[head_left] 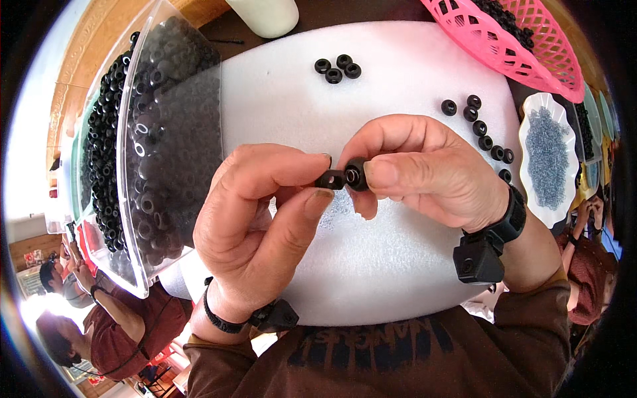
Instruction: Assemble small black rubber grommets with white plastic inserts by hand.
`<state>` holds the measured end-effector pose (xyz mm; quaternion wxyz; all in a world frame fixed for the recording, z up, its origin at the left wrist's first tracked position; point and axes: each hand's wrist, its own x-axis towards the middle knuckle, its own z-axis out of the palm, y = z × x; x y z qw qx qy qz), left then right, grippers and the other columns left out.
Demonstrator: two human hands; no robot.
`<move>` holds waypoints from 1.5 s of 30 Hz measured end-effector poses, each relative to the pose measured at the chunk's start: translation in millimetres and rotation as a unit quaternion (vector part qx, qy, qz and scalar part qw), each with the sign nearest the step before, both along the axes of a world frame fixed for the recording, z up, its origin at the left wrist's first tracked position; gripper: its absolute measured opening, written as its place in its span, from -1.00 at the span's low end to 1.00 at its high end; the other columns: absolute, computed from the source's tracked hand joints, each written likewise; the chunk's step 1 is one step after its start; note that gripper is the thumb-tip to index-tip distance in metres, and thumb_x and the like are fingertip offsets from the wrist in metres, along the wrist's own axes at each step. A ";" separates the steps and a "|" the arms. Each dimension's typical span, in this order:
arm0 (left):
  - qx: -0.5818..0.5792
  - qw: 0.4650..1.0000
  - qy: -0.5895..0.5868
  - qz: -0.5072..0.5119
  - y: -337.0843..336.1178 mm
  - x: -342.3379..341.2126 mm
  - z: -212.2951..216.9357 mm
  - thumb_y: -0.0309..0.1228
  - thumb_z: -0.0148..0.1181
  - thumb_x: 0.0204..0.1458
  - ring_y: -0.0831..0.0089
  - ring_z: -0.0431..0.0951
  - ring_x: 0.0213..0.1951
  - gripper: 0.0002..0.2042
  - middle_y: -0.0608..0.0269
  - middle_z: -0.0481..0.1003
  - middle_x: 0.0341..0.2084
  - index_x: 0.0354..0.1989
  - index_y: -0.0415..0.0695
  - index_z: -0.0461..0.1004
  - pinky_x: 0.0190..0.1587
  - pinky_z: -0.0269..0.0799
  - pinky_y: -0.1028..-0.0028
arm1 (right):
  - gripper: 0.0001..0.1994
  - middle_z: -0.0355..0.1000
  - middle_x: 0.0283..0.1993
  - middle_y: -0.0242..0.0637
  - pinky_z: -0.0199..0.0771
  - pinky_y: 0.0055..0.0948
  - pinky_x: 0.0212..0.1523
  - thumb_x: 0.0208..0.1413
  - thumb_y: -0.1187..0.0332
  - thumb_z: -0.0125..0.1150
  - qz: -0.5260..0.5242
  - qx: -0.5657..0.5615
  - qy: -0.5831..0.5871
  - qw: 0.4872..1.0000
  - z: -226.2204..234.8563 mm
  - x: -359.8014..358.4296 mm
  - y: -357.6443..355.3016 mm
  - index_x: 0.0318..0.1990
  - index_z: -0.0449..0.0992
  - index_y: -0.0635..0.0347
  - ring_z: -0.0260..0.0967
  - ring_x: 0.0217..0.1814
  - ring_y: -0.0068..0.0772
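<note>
Both of my hands meet over the middle of a white foam board (391, 259). My left hand (249, 222) pinches a small black plunger piece (329, 179) with a hole through its side, between thumb and fingertips. Against it, my right hand (431, 176) grips a round black cord-lock body (356, 173) whose opening faces left and shows a shiny ring inside. The two pieces sit end to end, touching or nearly so. Beneath the fingers lies a pile of tiny pale bits (337, 209), partly hidden. Several round black pieces (334, 75) rest in a cluster farther back.
More round black pieces (480, 128) line the board's right side. A clear tub (123, 166) of black parts stands left. At right are a pink basket (458, 40) and a white scalloped dish (529, 179) of tiny blue-grey bits. A pale cup (269, 16) stands behind. Other people (126, 318) sit nearby.
</note>
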<state>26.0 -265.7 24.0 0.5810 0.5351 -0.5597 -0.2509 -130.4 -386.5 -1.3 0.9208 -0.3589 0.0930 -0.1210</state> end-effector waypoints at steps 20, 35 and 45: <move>-0.032 0.995 -0.090 0.013 -0.9 -3.1 -2.7 -0.70 0.20 -0.14 0.54 0.45 -0.45 -0.75 0.11 0.43 -0.38 -0.23 -0.29 0.44 -0.52 0.35 0.67 | -0.72 0.46 -0.31 -0.26 0.46 -0.53 -0.26 0.06 0.34 0.21 0.007 0.000 0.005 1.000 0.6 -0.5 -0.1 -0.14 0.44 0.35 0.43 -0.33 -0.47; -0.043 0.994 -0.101 0.007 0.6 -1.8 -6.4 -0.73 0.19 -0.15 0.47 0.45 -0.38 -0.74 0.08 0.42 -0.35 -0.22 -0.28 0.44 -0.40 0.35 0.62 | -0.70 0.48 -0.31 -0.26 0.48 -0.54 -0.28 0.04 0.31 0.24 0.004 -0.005 0.006 1.000 -0.1 -1.0 0.1 -0.15 0.46 0.34 0.44 -0.35 -0.50; -0.055 0.991 -0.119 -0.008 2.5 -3.0 -7.4 -0.71 0.16 -0.10 0.47 0.43 -0.34 -0.75 0.09 0.38 -0.30 -0.20 -0.24 0.42 -0.33 0.35 0.61 | -0.75 0.48 -0.35 -0.27 0.45 -0.54 -0.27 0.03 0.35 0.24 0.009 0.007 0.011 1.000 5.2 -2.2 0.8 -0.18 0.49 0.31 0.43 -0.36 -0.50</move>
